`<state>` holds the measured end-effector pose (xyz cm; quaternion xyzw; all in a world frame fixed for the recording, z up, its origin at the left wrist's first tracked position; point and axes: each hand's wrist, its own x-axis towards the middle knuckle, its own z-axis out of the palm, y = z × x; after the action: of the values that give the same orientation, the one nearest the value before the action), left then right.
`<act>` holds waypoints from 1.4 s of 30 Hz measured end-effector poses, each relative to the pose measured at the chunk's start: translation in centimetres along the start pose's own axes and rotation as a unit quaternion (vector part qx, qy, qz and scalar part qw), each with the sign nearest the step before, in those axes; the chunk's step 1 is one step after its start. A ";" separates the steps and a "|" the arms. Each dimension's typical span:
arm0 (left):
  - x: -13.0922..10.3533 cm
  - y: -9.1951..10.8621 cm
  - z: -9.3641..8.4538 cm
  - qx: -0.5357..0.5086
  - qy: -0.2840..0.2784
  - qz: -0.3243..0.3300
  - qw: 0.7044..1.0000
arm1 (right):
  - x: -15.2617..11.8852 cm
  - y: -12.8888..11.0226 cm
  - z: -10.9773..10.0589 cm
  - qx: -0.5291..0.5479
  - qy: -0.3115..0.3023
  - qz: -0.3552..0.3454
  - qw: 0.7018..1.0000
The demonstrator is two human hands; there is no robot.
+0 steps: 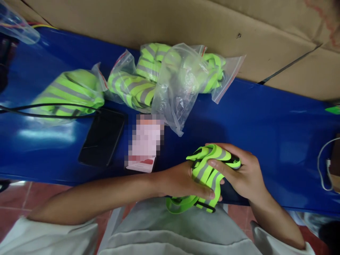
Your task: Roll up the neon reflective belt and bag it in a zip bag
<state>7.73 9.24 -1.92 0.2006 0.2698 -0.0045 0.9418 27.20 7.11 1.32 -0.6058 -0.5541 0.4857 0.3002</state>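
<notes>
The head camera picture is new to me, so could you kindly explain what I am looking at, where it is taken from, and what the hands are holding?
There is no machine here: a person works with two bare hands, and the single camera sits on their head, looking forward and down. That is why you see their own arms from above.

Both hands meet over the near edge of a blue table. The left hand and the right hand together grip a bundled neon-yellow strap with grey stripes; part of it hangs below towards the lap.

Further back lie clear plastic bags holding similar yellow straps, and one empty-looking clear bag. Beside them rest a dark phone, a black cable and a blurred-out card. Brown cardboard stands behind the table.
</notes>
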 end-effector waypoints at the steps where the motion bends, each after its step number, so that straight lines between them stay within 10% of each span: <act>1: -0.1 0.0 0.1 0.002 0.008 0.001 1.000 | 0.0 0.0 0.0 0.026 0.000 0.018 0.999; 12: -0.6 1.1 -0.7 0.250 0.000 0.122 0.961 | 0.9 1.2 -0.6 0.258 -0.036 0.174 0.950; 16: -1.0 1.3 -0.8 0.384 0.047 0.210 0.898 | 1.1 0.9 -0.8 0.061 -0.032 0.033 0.997; 20: -1.0 1.1 -0.8 0.421 0.057 0.218 0.879 | 0.3 1.1 -1.0 -0.120 -0.045 -0.134 0.983; 28: -0.6 1.1 -0.9 0.422 0.048 0.221 0.878 | -0.4 1.0 -0.3 -0.217 -0.155 -0.157 0.951; 36: -0.2 0.9 -0.5 0.150 0.060 0.140 0.977 | 0.1 1.4 0.5 -0.153 -0.057 -0.182 0.970; 42: 0.0 0.6 0.4 0.021 0.086 0.141 0.986 | 0.0 1.5 0.2 -0.154 -0.021 -0.200 0.967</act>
<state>7.97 9.63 -1.39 0.2561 0.3187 0.1405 0.9017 27.58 6.78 -0.09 -0.5118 -0.7380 0.3370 0.2825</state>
